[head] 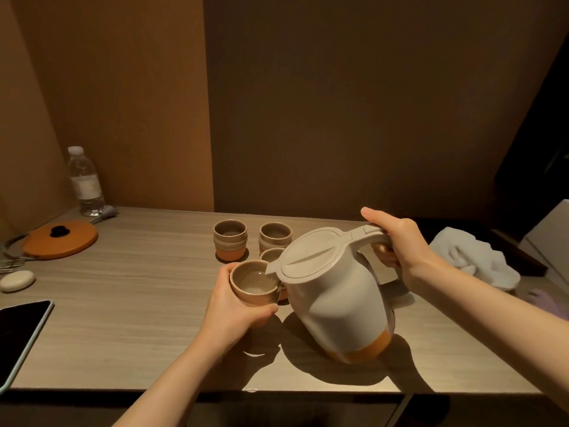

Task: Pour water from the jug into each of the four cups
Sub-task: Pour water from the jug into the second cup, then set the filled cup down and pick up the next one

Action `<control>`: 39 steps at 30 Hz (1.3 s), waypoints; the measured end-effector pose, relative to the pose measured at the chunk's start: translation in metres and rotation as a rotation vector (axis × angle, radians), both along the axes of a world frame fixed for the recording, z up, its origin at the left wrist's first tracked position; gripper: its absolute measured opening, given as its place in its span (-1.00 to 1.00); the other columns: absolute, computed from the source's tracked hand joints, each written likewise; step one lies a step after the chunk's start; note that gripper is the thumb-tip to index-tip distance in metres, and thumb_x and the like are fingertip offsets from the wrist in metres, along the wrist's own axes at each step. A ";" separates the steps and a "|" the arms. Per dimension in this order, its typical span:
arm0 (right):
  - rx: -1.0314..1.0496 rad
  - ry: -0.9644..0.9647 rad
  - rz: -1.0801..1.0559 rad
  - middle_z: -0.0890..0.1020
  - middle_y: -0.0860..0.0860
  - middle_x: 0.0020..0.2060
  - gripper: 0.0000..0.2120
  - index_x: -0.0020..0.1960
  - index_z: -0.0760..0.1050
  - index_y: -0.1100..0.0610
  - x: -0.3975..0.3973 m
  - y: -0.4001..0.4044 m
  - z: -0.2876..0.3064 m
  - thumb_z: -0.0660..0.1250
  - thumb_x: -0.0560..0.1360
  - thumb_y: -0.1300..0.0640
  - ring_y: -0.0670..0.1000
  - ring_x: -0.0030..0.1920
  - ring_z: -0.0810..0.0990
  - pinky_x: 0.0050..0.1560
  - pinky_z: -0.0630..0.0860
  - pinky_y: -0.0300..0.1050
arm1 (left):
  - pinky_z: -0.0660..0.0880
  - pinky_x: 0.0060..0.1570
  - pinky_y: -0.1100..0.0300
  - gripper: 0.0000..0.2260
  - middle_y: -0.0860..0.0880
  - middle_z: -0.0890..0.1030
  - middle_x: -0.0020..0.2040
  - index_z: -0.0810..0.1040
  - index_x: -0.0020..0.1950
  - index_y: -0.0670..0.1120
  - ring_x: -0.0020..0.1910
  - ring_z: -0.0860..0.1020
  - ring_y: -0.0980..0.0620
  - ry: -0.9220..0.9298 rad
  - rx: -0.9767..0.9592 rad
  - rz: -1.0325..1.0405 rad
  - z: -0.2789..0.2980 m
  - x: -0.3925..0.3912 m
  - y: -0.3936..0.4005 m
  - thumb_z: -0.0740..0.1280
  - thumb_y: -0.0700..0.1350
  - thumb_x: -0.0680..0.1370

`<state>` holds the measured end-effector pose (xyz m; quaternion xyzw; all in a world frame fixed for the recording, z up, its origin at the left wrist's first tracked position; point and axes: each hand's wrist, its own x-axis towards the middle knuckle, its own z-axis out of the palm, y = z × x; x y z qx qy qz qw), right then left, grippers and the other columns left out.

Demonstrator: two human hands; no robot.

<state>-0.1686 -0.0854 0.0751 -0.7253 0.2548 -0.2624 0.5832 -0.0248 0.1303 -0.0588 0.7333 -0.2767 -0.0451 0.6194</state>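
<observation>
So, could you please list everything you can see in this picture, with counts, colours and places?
jug: 1, beige with orange base, tilted, spout at the held cup
held cup: 1, beige, in the left hand
other cups: 3, beige and orange, behind the held cup, one mostly hidden by the jug
table: 1, light wood
water bottle: 1, clear, far left corner
round lid: 1, orange, black knob, left
pebble-shaped object: 1, white, left edge
tablet: 1, dark screen, near left
towel: 1, white, right
left hand: grips the held cup
right hand: grips the jug's handle
</observation>
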 end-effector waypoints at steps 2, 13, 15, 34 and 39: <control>0.037 -0.034 -0.023 0.33 -0.03 -0.63 -0.54 -0.54 0.45 0.04 -0.001 0.000 -0.004 0.36 0.45 -0.16 -0.09 -0.61 0.22 -0.58 0.19 -0.28 | 0.40 -0.10 0.40 -0.24 0.19 0.55 0.06 0.36 0.15 0.19 0.01 0.47 0.41 -0.006 -0.013 0.007 0.003 0.001 -0.001 0.64 -0.03 0.05; 0.136 -0.127 -0.109 0.32 -0.07 -0.65 -0.44 -0.63 0.38 0.04 -0.007 -0.001 -0.006 0.32 0.46 -0.20 -0.11 -0.62 0.23 -0.49 0.19 -0.23 | 0.45 -0.09 0.36 -0.26 0.24 0.50 0.06 0.35 0.13 0.23 0.02 0.48 0.38 -0.015 -0.069 0.030 0.021 0.012 -0.005 0.66 -0.07 0.09; 0.167 -0.140 -0.119 0.32 -0.07 -0.65 -0.44 -0.62 0.37 0.04 -0.008 -0.002 -0.005 0.31 0.47 -0.20 -0.11 -0.62 0.24 -0.48 0.19 -0.22 | 0.48 -0.06 0.29 -0.21 0.24 0.48 0.08 0.34 0.18 0.20 0.06 0.48 0.27 -0.007 -0.060 0.033 0.022 0.016 -0.006 0.67 -0.02 0.08; 0.243 -0.165 -0.187 0.36 -0.05 -0.64 -0.44 -0.60 0.41 0.04 -0.009 -0.023 -0.011 0.31 0.51 -0.16 -0.12 -0.64 0.28 -0.56 0.22 -0.28 | 0.43 -0.14 0.25 -0.19 0.15 0.46 0.06 0.33 0.23 0.10 0.08 0.46 0.08 0.056 0.035 0.153 -0.005 0.084 -0.005 0.68 -0.07 0.10; 0.243 -0.158 -0.192 0.40 -0.07 -0.64 -0.49 -0.55 0.43 0.04 -0.004 -0.028 -0.016 0.32 0.50 -0.17 -0.13 -0.65 0.32 -0.56 0.25 -0.30 | 0.40 -0.12 0.26 -0.18 0.17 0.45 0.02 0.31 0.21 0.10 0.08 0.44 0.05 0.079 0.069 0.207 -0.018 0.092 -0.008 0.68 -0.05 0.08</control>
